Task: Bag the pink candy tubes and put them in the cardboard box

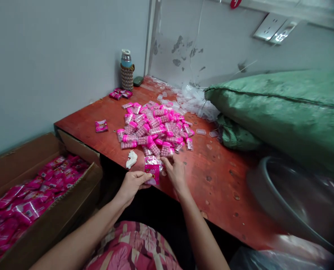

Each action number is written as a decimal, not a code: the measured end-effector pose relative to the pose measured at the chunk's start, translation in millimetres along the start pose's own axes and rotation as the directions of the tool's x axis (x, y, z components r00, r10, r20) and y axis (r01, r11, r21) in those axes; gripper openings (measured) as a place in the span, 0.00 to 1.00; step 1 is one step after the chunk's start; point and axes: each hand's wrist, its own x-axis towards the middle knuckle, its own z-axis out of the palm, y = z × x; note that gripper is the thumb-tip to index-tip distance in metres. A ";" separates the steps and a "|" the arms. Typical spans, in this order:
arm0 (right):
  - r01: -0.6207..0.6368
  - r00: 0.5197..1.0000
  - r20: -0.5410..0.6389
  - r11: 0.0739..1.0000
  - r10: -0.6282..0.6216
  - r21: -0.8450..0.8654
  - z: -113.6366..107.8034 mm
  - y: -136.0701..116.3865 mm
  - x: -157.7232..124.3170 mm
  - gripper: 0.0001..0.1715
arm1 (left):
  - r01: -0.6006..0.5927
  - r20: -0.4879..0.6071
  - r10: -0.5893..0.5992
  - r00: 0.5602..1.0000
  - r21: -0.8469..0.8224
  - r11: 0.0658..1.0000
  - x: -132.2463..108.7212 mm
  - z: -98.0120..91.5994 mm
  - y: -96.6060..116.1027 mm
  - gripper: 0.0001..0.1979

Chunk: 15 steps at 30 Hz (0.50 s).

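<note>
My left hand [135, 183] pinches a small bright pink printed packet [152, 170] by its lower left side, thumb on top, over the table's front edge. My right hand [175, 172] is at the packet's right side with its fingers closed together; what lies between them is too small to tell. Just beyond both hands is a pile of small clear containers with pink caps and pink beads [155, 125]. A crumpled white scrap [131, 159] rests on the table left of the packet.
An open cardboard box [79, 198] full of pink packets stands at the left. On the red table [211, 176] are a bottle in a woven sleeve [126, 75], a loose pink packet [101, 126] and clear plastic pieces [189, 98]. Green sacks [282, 108] and a grey basin [268, 198] are at the right.
</note>
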 end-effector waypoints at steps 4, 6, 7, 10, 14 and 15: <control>0.004 0.988 -0.123 0.824 -0.090 -0.567 5.6 -11.0 27.9 0.26 | 0.038 -0.045 -0.041 0.998 -0.069 0.997 -2.5 -3.4 1.4 0.11; -0.035 0.992 -0.109 0.722 -0.056 -0.691 11.8 -16.3 36.1 0.29 | 0.067 -0.077 -0.078 0.994 -0.137 0.988 -2.2 -4.8 3.5 0.10; -0.048 0.995 -0.097 0.683 -0.034 -0.729 14.4 -18.4 39.1 0.29 | 0.075 -0.093 -0.093 0.991 -0.177 0.981 -1.6 -5.4 5.1 0.09; -0.026 1.000 -0.027 0.607 0.008 -0.794 17.1 -20.7 45.9 0.25 | 0.086 -0.135 -0.135 0.982 -0.316 0.945 1.6 -6.4 10.8 0.07; 0.048 0.998 0.058 0.582 -0.001 -0.812 8.6 -15.3 52.9 0.16 | 0.083 -0.159 -0.183 0.970 -0.492 0.866 6.8 -4.1 17.5 0.04; 0.059 0.998 0.068 0.584 -0.007 -0.809 4.5 -13.0 53.0 0.14 | 0.070 -0.164 -0.184 0.969 -0.532 0.844 8.0 -3.1 18.3 0.04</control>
